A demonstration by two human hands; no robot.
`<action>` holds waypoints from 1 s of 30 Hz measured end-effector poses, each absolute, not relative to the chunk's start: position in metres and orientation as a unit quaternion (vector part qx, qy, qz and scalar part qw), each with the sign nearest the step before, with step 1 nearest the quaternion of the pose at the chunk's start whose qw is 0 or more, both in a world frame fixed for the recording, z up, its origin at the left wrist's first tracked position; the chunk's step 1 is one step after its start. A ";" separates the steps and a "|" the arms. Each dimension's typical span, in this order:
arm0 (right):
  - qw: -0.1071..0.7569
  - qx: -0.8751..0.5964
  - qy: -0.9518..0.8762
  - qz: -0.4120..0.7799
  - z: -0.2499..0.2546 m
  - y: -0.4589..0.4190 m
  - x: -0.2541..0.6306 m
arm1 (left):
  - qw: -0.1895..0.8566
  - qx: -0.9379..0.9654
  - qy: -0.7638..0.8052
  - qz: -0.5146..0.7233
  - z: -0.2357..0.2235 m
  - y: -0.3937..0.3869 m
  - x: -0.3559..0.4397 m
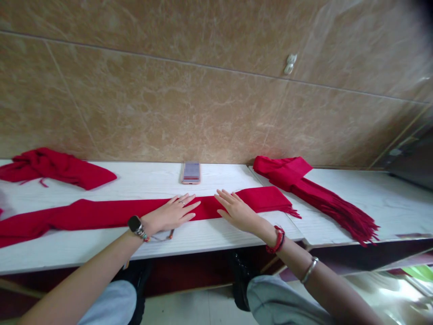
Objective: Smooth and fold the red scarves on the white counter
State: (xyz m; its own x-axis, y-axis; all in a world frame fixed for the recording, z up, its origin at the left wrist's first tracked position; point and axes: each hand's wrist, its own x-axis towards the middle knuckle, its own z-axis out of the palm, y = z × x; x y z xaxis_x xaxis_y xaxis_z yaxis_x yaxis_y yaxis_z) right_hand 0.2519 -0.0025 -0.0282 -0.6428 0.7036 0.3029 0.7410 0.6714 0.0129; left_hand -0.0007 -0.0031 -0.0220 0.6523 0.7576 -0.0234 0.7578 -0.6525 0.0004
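Note:
A long red scarf (111, 214) lies folded lengthwise across the white tabletop, its fringed end to the right and its left end running out of view. My left hand (171, 213) rests flat on the scarf near its middle, fingers spread. A little to the right, my right hand (237, 212) also lies on the cloth, palm down with fingers stretched out. A short stretch of red fabric shows between the two hands. Neither hand grasps anything.
A phone (191, 173) lies by the tiled wall (209, 113). Behind on the left sits a bunched red cloth (61, 167). A folded red scarf with fringe (304, 183) lies on the right, its tassels at the front edge of the white tabletop (216, 237).

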 end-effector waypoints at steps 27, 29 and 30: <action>0.068 -0.320 -0.945 0.013 -0.035 -0.009 0.155 | 0.007 0.857 0.515 0.025 -0.027 -0.027 -0.068; 0.061 -0.322 -0.945 0.016 -0.036 -0.008 0.156 | 0.018 0.856 0.516 0.018 -0.024 -0.029 -0.071; 0.061 -0.323 -0.944 0.016 -0.036 -0.008 0.157 | 0.024 0.856 0.517 0.011 -0.023 -0.030 -0.074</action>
